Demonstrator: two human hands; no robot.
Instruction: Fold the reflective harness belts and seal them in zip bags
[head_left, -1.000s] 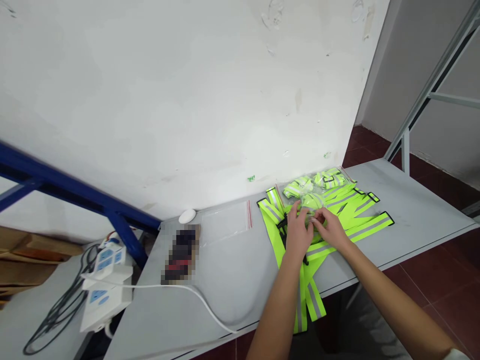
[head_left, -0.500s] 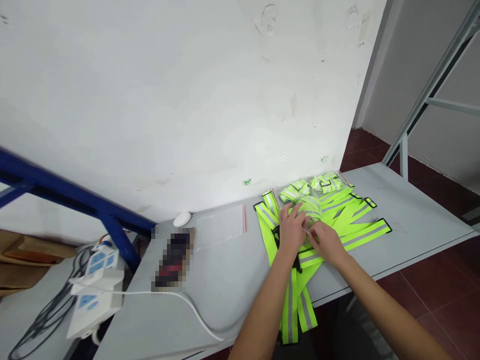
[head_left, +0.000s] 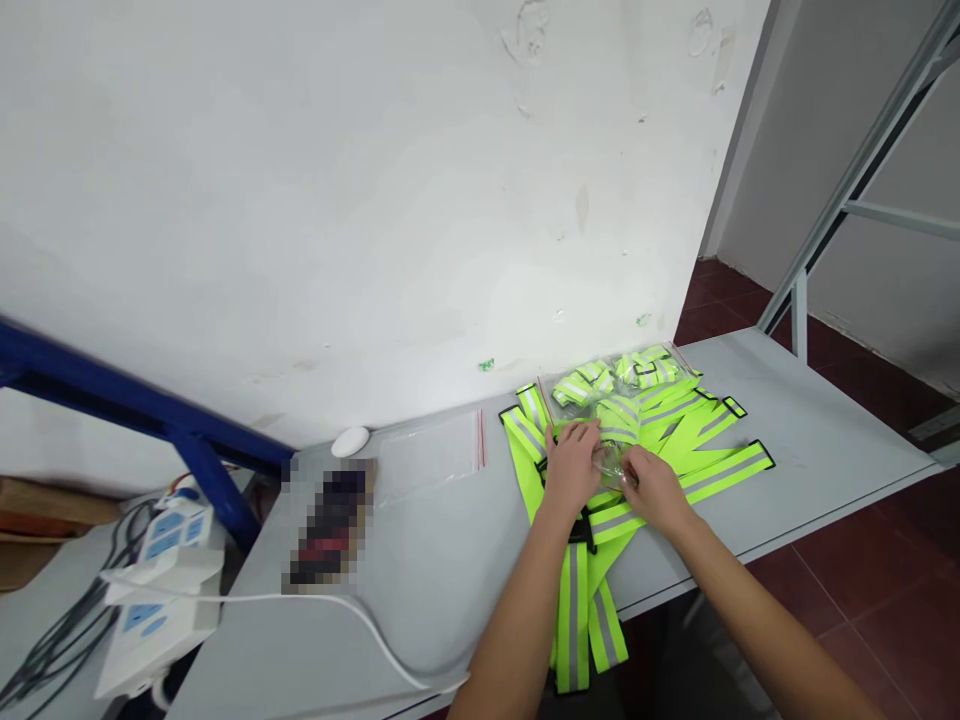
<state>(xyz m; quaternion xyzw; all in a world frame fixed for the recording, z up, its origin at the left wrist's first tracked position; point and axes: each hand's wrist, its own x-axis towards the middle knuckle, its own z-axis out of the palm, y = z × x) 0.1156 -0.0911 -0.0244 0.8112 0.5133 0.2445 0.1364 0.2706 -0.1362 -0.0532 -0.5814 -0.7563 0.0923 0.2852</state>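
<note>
A clear plastic bag with a folded yellow-green reflective strap bundle in it lies between my hands. My left hand grips the bag's left side, its fingers curled over the plastic. At the near right edge of the bag, my right hand pinches the film, with its fingertips partly hidden. Below both hands spread several loose reflective straps with grey stripes and black buckles. Some strap ends hang over the table's front edge.
Two bagged strap bundles lie against the white wall. An empty zip bag, a white oval object and a pixelated item sit farther left on the grey table. A white cable crosses to a power strip.
My hands have drawn apart, showing more clear film between them. My left hand has shifted slightly down and left over the bag. The whole view has shifted slightly.
</note>
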